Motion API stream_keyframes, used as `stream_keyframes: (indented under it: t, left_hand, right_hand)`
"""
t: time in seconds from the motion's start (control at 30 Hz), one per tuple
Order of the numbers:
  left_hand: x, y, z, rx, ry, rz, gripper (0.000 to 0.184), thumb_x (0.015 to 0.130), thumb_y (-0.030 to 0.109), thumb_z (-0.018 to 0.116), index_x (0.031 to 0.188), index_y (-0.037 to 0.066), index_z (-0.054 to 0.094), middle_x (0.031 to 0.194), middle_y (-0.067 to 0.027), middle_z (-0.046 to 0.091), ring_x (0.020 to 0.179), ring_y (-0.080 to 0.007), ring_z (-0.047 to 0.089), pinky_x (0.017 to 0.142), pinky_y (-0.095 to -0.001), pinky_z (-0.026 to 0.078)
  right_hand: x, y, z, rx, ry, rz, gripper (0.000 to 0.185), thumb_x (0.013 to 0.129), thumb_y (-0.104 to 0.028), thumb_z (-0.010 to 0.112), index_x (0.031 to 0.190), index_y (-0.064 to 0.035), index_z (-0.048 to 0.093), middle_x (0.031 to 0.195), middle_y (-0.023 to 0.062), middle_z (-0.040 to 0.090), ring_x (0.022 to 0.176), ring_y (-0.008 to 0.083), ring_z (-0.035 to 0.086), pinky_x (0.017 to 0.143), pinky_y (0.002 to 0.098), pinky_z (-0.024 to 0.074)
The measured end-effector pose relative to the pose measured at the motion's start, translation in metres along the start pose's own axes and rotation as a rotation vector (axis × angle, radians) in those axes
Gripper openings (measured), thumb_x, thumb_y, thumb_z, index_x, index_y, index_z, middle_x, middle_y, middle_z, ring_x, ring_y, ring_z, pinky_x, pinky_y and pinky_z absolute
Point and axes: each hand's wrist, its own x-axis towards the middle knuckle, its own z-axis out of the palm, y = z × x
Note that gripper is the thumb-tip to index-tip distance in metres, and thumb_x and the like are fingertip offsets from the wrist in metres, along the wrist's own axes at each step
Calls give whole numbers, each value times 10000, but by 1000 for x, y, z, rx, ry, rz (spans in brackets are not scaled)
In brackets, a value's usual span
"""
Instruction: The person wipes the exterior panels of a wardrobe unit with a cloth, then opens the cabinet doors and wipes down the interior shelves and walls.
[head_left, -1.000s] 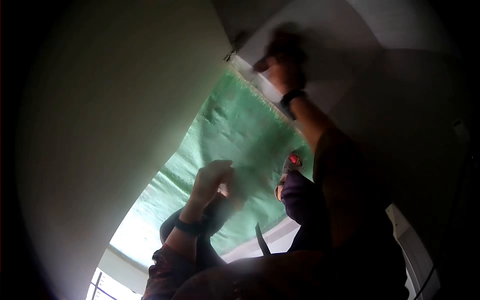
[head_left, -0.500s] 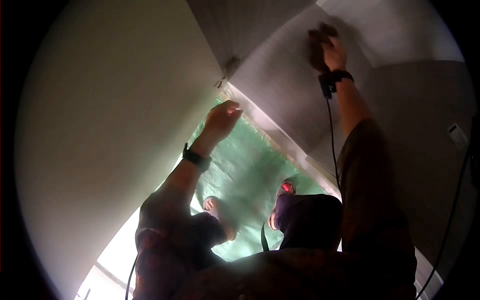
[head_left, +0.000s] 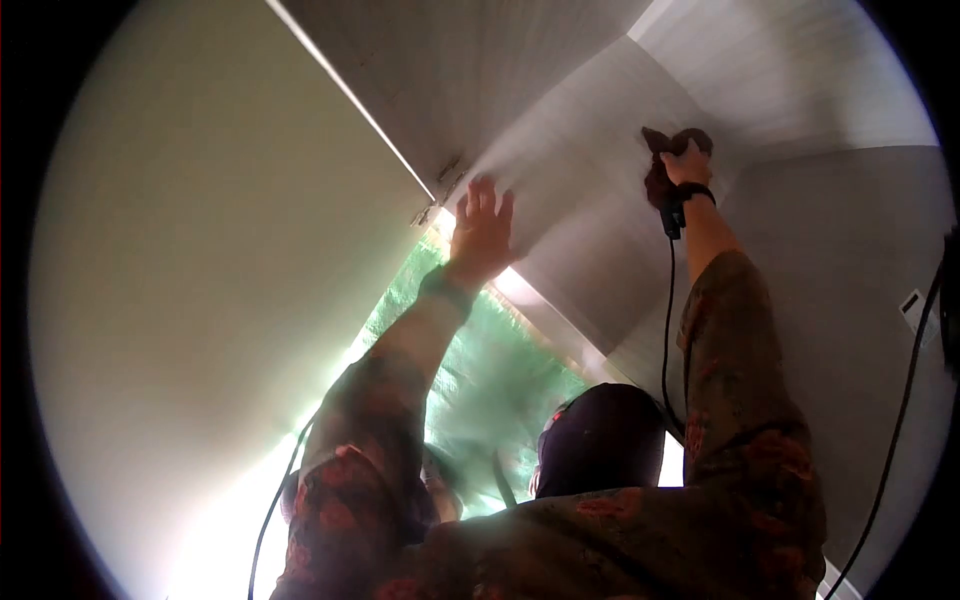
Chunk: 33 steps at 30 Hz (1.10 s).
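My right hand (head_left: 690,165) is closed on a dark reddish-brown cloth (head_left: 660,185), pressed to the grey panel (head_left: 600,130) deep inside a cabinet, near its back corner. A black band with a small cabled device sits at that wrist. My left hand (head_left: 482,235) has its fingers spread and holds nothing. It is over the cabinet's front edge, close to a metal hinge (head_left: 425,213); whether the fingertips touch the panel I cannot tell.
A large pale door panel (head_left: 220,250) stands to the left. Green sheeting (head_left: 480,370) covers the floor below, and my bent knee (head_left: 600,440) is near the cabinet's front edge. A black cable (head_left: 900,430) hangs at the right, by a small white label (head_left: 912,310).
My left hand has moved up and forward, and its curled fingers have spread. My right hand has shifted slightly right and down in view with the cloth. My view has tilted, hiding most of my feet.
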Motion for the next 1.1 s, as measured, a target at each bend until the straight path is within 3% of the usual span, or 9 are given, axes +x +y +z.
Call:
stream_keyframes:
  t: [0.2, 0.37, 0.4, 0.47, 0.57, 0.7, 0.8, 0.93, 1.1]
  left_hand:
    - [0, -3, 3, 32, -15, -39, 982, 703, 419, 769, 1470, 103, 243, 1527, -225, 117, 1419, -404, 116, 1130, -490, 194]
    - [3, 0, 8, 126, -31, -51, 1013, 702, 487, 754, 1483, 132, 214, 1531, -216, 108, 1426, -388, 98, 1137, -485, 184]
    - [1, 0, 8, 134, -46, -56, 1013, 702, 487, 754, 1483, 132, 214, 1531, -216, 108, 1426, -388, 98, 1137, -485, 184]
    - [2, 0, 5, 81, -41, -48, 1024, 696, 470, 765, 1487, 143, 205, 1536, -213, 94, 1428, -385, 92, 1141, -483, 172]
    - [4, 2, 7, 80, -55, -72, 1029, 683, 443, 782, 1486, 147, 212, 1539, -214, 92, 1428, -387, 97, 1142, -479, 169]
    - [6, 4, -2, 82, -99, -86, 1005, 688, 449, 778, 1483, 154, 236, 1541, -210, 101, 1432, -377, 91, 1143, -469, 173]
    - [4, -1, 9, 63, -19, -63, 1022, 673, 457, 787, 1481, 150, 241, 1546, -200, 92, 1432, -376, 90, 1140, -471, 184]
    - [4, 0, 6, 44, -109, -85, 1020, 718, 509, 724, 1507, 182, 165, 1569, -165, 26, 1449, -339, 16, 1157, -469, 95]
    - [2, 0, 4, -26, -68, -69, 1023, 681, 400, 788, 1493, 176, 206, 1563, -159, 49, 1443, -343, 46, 1153, -459, 139]
  right_hand:
    - [72, -46, -1, 23, 31, -131, 697, 831, -398, 620, 1440, -190, 353, 1439, 152, 383, 1286, 338, 416, 1080, 457, 346]
    - [110, -115, 13, 99, 161, -528, 566, 866, -285, 569, 1402, -227, 399, 1412, 87, 433, 1268, 331, 436, 1038, 448, 387]
    - [102, -132, 18, 120, 216, -621, 543, 874, -263, 555, 1396, -235, 405, 1399, 79, 445, 1251, 343, 449, 1032, 449, 393]
    - [52, -170, 12, 17, 197, -478, 496, 867, -215, 546, 1354, -194, 453, 1351, 119, 473, 1197, 371, 479, 999, 453, 419]
    - [-12, -175, 30, -62, 120, -674, 322, 854, -189, 534, 1124, -17, 567, 1210, 234, 531, 1018, 387, 574, 855, 460, 490]
    - [-149, -151, 33, 223, 185, -1247, 379, 791, -58, 563, 1169, -72, 577, 1058, 172, 584, 921, 369, 571, 799, 454, 482]
    - [-130, -135, 26, 257, 103, -1271, 414, 781, -37, 576, 1191, -90, 570, 1081, 142, 575, 947, 356, 560, 800, 453, 485]
    - [-53, -90, 10, 114, 281, -782, 330, 862, -114, 477, 1186, -157, 521, 1144, 138, 549, 1036, 394, 532, 861, 481, 474]
    - [30, 6, -9, -8, 116, -123, 419, 919, -221, 498, 1334, -195, 447, 1323, 197, 445, 1179, 408, 481, 958, 498, 449]
